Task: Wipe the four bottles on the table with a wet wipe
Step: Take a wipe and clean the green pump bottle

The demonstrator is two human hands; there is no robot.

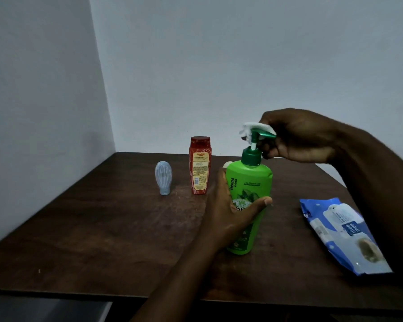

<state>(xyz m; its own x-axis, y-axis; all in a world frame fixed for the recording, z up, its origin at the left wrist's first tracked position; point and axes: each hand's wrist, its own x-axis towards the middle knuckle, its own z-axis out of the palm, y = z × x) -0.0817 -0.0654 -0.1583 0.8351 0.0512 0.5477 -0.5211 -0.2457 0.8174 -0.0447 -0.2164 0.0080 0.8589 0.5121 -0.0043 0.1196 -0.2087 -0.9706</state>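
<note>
Wet wipe (248, 129), white and crumpled, is being rubbed over the glossy pump head of the tall green bottle (251, 180), which is standing mid-worktop (102, 228), the right hand (300, 135) pinching it with curled fingers while the left hand (226, 205) is gripping the smooth body. Pressing too hard is risking a squirt from the nozzle, or tipping it toward the red bottle (200, 166) nearer the far edge.
</note>
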